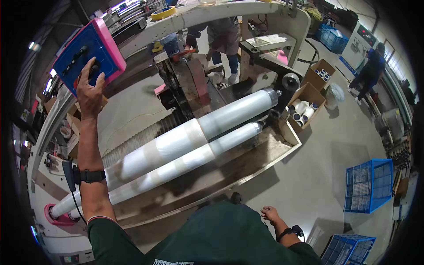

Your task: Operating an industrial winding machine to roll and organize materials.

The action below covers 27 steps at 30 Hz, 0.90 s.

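Observation:
My left hand (90, 90) is raised to a tilted control panel (104, 44) with a blue face and a pink edge. Its fingers curve around a black knob (93, 70) on that face. Below the arm lie two long rollers side by side: a thicker one (176, 137) and a thinner one (194, 157), wrapped with white film in bands. Down beside my body hangs my right hand (270, 214), its fingers loosely curled, away from the machine, with nothing visible in them.
Two cardboard boxes with white rolls, one near (304, 108) and one farther (320, 75), stand beyond the rollers' right end. Blue crates (369, 185) sit on the right floor. One person (223, 39) stands behind the machine, another (373, 70) at far right. Yellow tape (163, 13) rests on the frame.

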### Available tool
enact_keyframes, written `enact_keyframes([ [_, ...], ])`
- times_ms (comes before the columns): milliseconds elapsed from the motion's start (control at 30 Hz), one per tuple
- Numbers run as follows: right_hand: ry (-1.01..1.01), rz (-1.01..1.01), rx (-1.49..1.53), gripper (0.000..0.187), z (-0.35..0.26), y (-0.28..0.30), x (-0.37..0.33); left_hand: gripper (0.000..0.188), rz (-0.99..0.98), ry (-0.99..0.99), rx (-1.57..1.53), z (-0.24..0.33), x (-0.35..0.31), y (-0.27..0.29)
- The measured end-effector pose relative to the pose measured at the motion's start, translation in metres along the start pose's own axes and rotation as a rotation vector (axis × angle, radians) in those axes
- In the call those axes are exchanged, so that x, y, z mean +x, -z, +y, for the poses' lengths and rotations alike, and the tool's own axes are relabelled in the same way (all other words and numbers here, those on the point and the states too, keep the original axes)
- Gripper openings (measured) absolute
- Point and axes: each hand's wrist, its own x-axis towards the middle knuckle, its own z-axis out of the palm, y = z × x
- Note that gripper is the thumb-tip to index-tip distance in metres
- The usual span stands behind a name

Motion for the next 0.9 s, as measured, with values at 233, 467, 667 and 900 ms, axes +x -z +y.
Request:
enact_keyframes([
  [233, -0.001, 0.020, -0.052, 0.040, -0.003, 0.010, 0.004, 0.044, -0.005, 0.019, 0.020, 0.000, 0.001, 0.000],
  [467, 0.037, -0.004, -0.023, 0.045, -0.017, 0.013, 0.003, 0.039, 0.010, -0.056, 0.116, -0.007, -0.004, -0.003],
  [667, 0.012, -0.012, 0.004, 0.047, -0.010, 0.010, 0.003, 0.042, -0.015, -0.135, 0.252, 0.003, -0.011, -0.007],
  [900, 0.000, 0.002, -0.015, 0.046, -0.004, 0.009, 0.005, 0.054, 0.042, 0.082, 0.019, 0.009, 0.004, 0.000],
])
